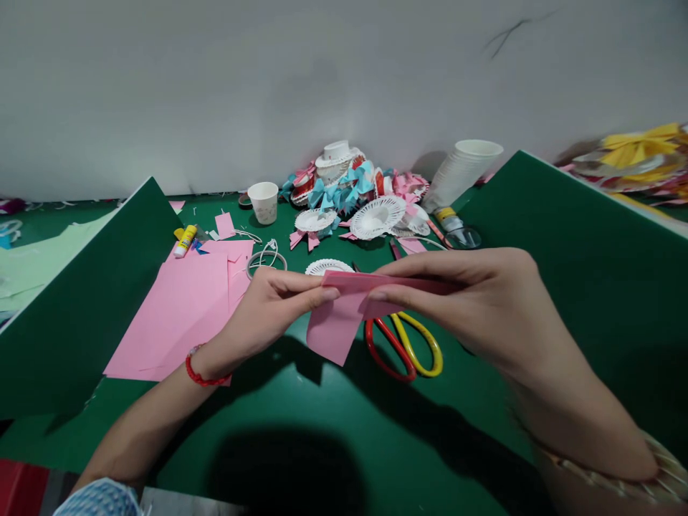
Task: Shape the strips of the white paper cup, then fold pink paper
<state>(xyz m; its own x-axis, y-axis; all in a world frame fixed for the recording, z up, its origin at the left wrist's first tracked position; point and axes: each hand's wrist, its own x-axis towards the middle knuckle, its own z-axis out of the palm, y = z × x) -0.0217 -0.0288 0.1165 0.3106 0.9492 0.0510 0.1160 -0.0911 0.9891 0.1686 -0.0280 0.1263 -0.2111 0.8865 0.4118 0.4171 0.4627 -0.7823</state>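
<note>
A folded piece of pink paper is held up above the green table between both hands. My left hand pinches its left top edge between thumb and finger. At its right side, my right hand grips the paper along the upper edge, thumb in front. One flap of the paper hangs down in the middle. Scissors with one red and one yellow handle lie on the table just behind and below the paper, their blades mostly hidden by it. A white pleated paper disc shows partly behind the paper.
Pink sheets and a glue stick lie to the left. At the back are a paper cup, a pile of paper crafts and stacked cups. Green dividers stand at both sides.
</note>
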